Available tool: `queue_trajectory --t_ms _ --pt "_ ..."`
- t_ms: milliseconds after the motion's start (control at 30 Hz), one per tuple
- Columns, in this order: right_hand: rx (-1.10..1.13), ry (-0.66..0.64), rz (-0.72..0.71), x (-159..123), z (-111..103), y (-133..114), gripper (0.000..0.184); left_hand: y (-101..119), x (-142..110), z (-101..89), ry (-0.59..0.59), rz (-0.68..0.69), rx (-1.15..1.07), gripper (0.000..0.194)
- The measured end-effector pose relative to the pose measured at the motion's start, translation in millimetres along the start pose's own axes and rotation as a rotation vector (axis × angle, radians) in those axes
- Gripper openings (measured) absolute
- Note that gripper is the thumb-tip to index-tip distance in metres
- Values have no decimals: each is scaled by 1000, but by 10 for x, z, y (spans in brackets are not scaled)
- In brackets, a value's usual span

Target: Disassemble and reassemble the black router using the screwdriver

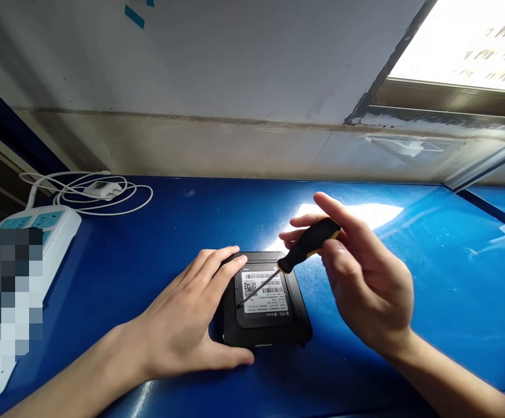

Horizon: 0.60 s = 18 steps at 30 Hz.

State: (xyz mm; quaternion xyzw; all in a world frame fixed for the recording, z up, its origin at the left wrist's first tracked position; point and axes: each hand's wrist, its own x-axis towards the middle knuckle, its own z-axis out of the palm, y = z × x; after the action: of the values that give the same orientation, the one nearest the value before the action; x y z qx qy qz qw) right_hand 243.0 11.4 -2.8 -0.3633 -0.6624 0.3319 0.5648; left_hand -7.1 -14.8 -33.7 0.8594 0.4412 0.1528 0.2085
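A flat black electronic box lies on the blue table, its white label with barcodes and a QR code facing up. My left hand grips the box from the left, fingers over its far edge and thumb along its near side. In my right hand is a screwdriver with a black and yellow handle, held slantwise between thumb and fingers. Its thin shaft crosses above the label, and the tip meets the box's top near the label's lower left corner. Whether a screw sits under the tip cannot be made out.
A white power strip stands at the left, partly covered by a pixelated patch. Behind it lie a coiled white cable and a white plug adapter. A pale wall closes off the back; a bright window is at upper right.
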Motion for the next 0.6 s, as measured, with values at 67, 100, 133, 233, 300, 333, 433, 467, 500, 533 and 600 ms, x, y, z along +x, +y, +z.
queue_trajectory --t_ms 67,100,133,233,300,333,433,467,500,533,600 --pt "-99 35 -37 8 -10 -4 34 0 3 -4 -6 -1 5 109" --pt "-117 40 -41 10 -17 -4 31 -1 4 -6 -7 -2 8 109" --pt "-102 29 -32 11 -26 -3 29 -1 5 -6 -5 -3 11 109" --pt "51 -62 29 4 -40 -9 38 -2 6 -1 0 -3 17 110" --pt "84 -99 30 5 -35 -21 43 -3 3 6 3 -1 17 110" --pt "66 -99 12 9 -28 -26 45 -3 0 9 3 0 18 110" --pt "-39 -23 -38 33 -2 -35 41 -7 -8 14 8 -3 20 109" --pt "-82 10 -47 42 4 -34 37 -9 -10 14 10 -2 17 109" --pt "-125 39 -54 50 10 -32 33 -11 -12 13 12 -1 12 109" --pt "-168 64 -59 58 13 -29 30 -12 -12 11 14 0 6 110" --pt "-242 91 -62 72 10 -20 27 -13 -12 8 19 -2 -5 110"
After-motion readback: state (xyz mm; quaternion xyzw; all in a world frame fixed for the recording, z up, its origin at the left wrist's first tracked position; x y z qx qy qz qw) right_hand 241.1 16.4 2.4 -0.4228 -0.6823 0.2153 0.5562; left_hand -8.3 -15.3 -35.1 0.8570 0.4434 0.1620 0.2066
